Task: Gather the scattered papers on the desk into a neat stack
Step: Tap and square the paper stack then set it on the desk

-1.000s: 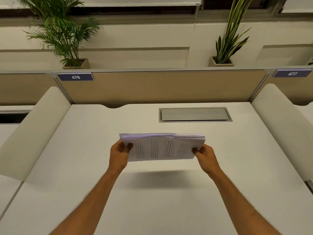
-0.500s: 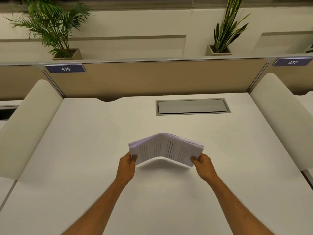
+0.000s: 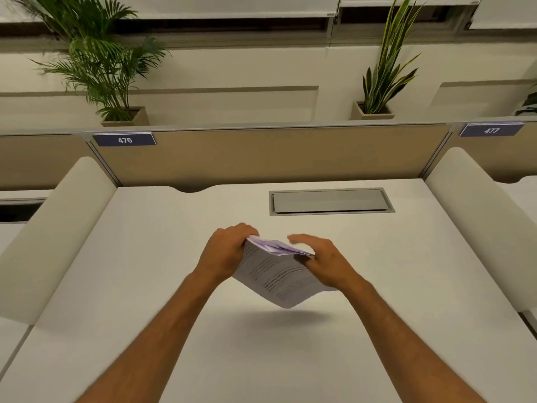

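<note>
A stack of printed white papers (image 3: 277,276) hangs in the air above the middle of the white desk (image 3: 145,257), turned so one corner points down and casts a shadow below. My left hand (image 3: 223,254) grips the stack's upper left corner with fingers curled over the top edge. On the right side my right hand (image 3: 325,263) holds it, thumb below the top edge and fingers arched above. Both hands sit close together. No loose sheets are visible on the desk.
A grey cable hatch (image 3: 331,201) is set into the desk behind the hands. Padded white dividers (image 3: 58,228) flank both sides, and a tan partition (image 3: 270,155) with a "476" label closes the back. Potted plants (image 3: 101,62) stand beyond it.
The stack was held flat and wide by its two short ends, then bowed upward. Now it is rotated corner-down and both hands have shifted up to its top edge, closer together.
</note>
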